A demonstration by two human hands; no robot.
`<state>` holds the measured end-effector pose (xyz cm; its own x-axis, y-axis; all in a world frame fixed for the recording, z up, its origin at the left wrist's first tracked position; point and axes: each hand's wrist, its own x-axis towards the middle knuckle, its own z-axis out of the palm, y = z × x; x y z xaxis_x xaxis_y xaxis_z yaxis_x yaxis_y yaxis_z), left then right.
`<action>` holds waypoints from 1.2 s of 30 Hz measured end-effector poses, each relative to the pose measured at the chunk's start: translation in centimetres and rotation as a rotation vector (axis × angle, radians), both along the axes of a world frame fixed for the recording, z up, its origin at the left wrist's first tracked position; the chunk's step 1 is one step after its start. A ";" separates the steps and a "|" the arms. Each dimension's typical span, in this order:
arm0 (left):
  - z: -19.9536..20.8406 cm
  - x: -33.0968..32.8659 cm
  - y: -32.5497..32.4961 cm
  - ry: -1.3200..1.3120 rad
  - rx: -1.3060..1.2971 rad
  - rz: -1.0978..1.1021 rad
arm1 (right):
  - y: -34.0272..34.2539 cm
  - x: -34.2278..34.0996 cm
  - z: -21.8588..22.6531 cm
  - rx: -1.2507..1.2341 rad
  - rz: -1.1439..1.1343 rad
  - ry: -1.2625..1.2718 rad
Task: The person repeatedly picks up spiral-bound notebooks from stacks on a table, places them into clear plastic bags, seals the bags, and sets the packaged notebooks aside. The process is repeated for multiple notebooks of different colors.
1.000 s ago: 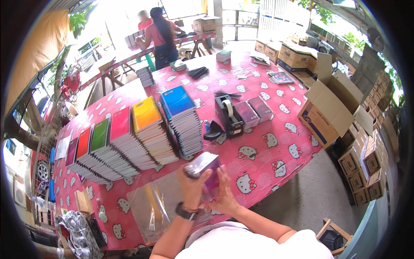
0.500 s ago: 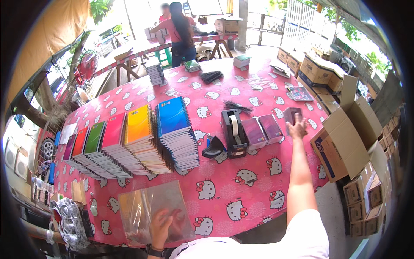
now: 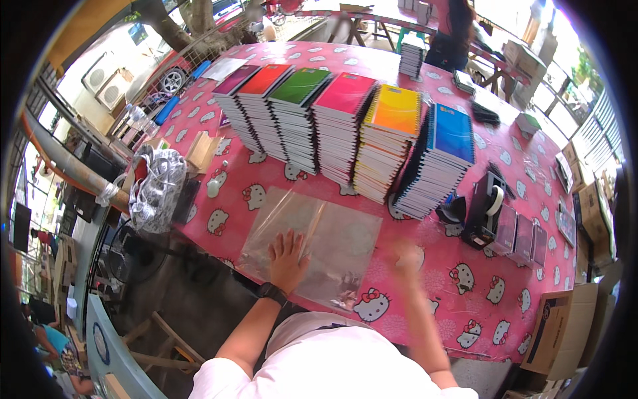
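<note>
My left hand (image 3: 288, 261) lies flat with spread fingers on a clear plastic bag (image 3: 339, 247), which rests on the table near me. To the right of the bag, over the tablecloth, my right hand (image 3: 405, 256) is smeared by motion, so its fingers cannot be made out. Beyond the bag stands a row of spiral notebook stacks: purple (image 3: 237, 78), red (image 3: 267, 78), green (image 3: 300, 85), pink (image 3: 344, 92), yellow (image 3: 393, 110) and blue (image 3: 454, 133). Right of them are a black tape dispenser (image 3: 480, 216) and small purple stacks (image 3: 522, 238).
A pink patterned cloth (image 3: 425, 326) covers the table. An open cardboard box (image 3: 555, 329) stands at the right edge. At the left edge are a grey-and-white patterned bundle (image 3: 158, 189) and a wooden block (image 3: 201, 151). A person (image 3: 452, 36) stands beyond the far side.
My view has swung left. My right hand has left the small purple stack and come back toward me. My left hand now lies flat on the plastic bag, its fingers spread.
</note>
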<state>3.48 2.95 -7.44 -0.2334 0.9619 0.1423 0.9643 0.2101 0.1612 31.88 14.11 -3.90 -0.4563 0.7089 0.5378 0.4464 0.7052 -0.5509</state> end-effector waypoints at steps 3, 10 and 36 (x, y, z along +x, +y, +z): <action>0.6 -0.5 0.0 -0.024 0.082 0.076 | -4.5 -9.1 -1.9 -0.083 0.124 -0.376; 2.0 -8.6 -4.4 -0.227 0.128 -0.106 | -2.0 -9.5 2.5 -0.287 0.378 -0.723; 0.6 -16.6 0.5 -0.777 0.161 -0.132 | -9.6 -26.0 -3.1 -0.145 -0.088 -0.163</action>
<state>-13.09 3.41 -6.82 -0.2087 0.9700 0.1248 0.5792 0.0198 0.8149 5.89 4.46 -7.03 -0.4617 0.8144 0.3515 0.5940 0.5782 -0.5594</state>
